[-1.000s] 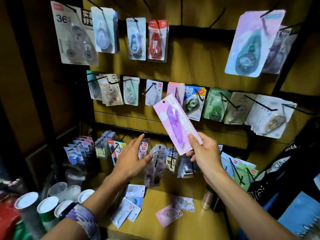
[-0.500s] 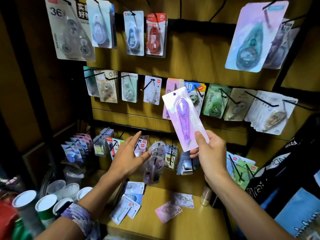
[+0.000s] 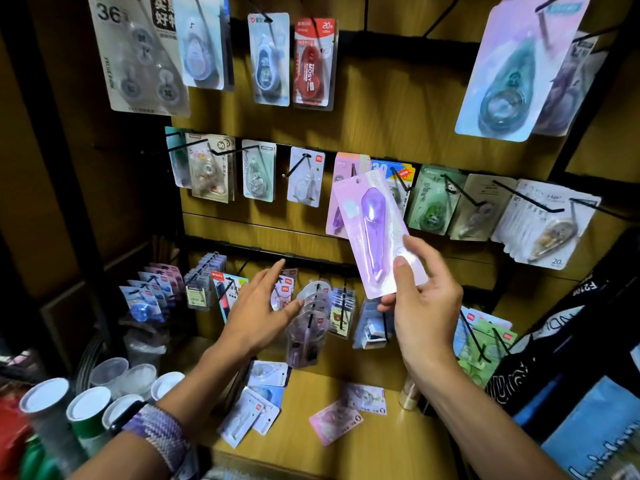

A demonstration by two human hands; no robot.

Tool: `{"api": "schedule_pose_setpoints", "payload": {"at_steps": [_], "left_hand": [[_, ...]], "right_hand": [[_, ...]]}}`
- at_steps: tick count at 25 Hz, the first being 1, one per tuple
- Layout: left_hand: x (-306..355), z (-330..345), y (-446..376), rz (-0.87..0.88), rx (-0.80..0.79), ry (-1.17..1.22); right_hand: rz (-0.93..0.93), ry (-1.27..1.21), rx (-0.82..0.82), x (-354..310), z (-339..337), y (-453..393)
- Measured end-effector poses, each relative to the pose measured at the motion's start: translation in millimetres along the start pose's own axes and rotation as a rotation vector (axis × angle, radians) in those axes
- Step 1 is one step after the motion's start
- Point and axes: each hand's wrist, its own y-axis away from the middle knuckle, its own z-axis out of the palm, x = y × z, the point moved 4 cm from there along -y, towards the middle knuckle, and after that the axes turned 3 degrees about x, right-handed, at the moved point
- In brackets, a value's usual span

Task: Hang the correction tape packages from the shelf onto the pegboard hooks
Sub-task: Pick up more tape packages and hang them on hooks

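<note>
Pinched at its lower right corner between thumb and fingers of the right hand (image 3: 424, 306), a purple correction tape package (image 3: 375, 233) is held tilted, its top leaning left, in front of the middle row of the pegboard (image 3: 391, 109). Its punched top end lies just beside a pink package (image 3: 341, 188) that hangs on a black hook in that row, and it overlaps a blue and yellow package (image 3: 398, 174) behind it.

The pegboard fills the view, a wooden wall crossed by black rails. Along its top row hang a large grey card marked 36 (image 3: 135, 57), two pale blue packages and a red package (image 3: 313, 64); at upper right hangs a big lilac card with a teardrop dispenser (image 3: 512, 71). The middle row continues right with a green package (image 3: 433, 202) and a thick white stack (image 3: 543, 223). The lowest row carries many small packs, among them a stack of round clear blisters (image 3: 311, 313).

Below lies the wooden shelf (image 3: 381, 452), with several loose packages flat on it: white ones (image 3: 249, 414) at left, a pink one (image 3: 334, 422) nearer the middle. White-capped tubes (image 3: 86, 407) stand at lower left.

The left hand (image 3: 256, 317) holds nothing; its fingers are spread and straight, reaching toward the lowest row, close to the round blisters. A woven purple band (image 3: 159, 434) wraps that wrist.
</note>
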Motion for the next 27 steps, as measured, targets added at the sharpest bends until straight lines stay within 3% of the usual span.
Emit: {"api": "schedule_pose_setpoints", "payload": {"at_steps": [23,27], "left_hand": [[-2,5,-4,-0.014,-0.017,-0.035],[-2,7,-6,-0.008,-0.022,-0.042]], "right_hand": [[0.144,-0.046,-0.084,6,12,13],[0.271,-0.016,-0.164,10,27,-5]]}}
